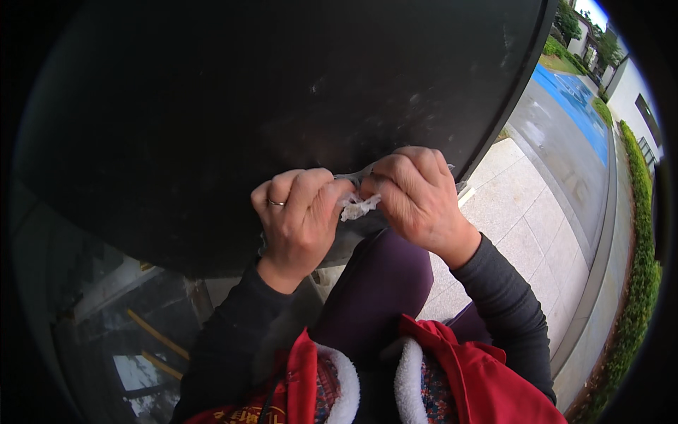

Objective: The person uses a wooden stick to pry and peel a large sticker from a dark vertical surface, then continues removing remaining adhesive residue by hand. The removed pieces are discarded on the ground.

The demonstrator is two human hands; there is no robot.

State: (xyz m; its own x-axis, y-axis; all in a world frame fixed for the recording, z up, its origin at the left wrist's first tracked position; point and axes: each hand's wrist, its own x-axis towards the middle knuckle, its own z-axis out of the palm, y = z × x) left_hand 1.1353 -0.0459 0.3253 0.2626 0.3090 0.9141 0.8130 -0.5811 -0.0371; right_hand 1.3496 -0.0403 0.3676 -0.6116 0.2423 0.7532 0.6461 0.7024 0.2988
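Note:
Both hands come together in front of a large dark panel [247, 92] that fills the upper part of the head view. My left hand [296, 215], with a ring on one finger, is closed on a piece of crumpled, translucent film [359, 207]. Pinched on the same film from the other side is my right hand [417, 198]. A whitish wad of it hangs between the fingertips, and a thin clear strip stretches above between the two hands. Whether the film is still stuck to the panel is hidden. Pale smudges mark the panel's face.
Past the panel's right edge lies light stone paving [526, 226]. Beyond it are a grey road with a blue painted area [575, 99] and a hedge [639, 247]. At lower left, a dark glossy surface [145, 339] carries yellow lines. My knee [381, 283] is just below the hands.

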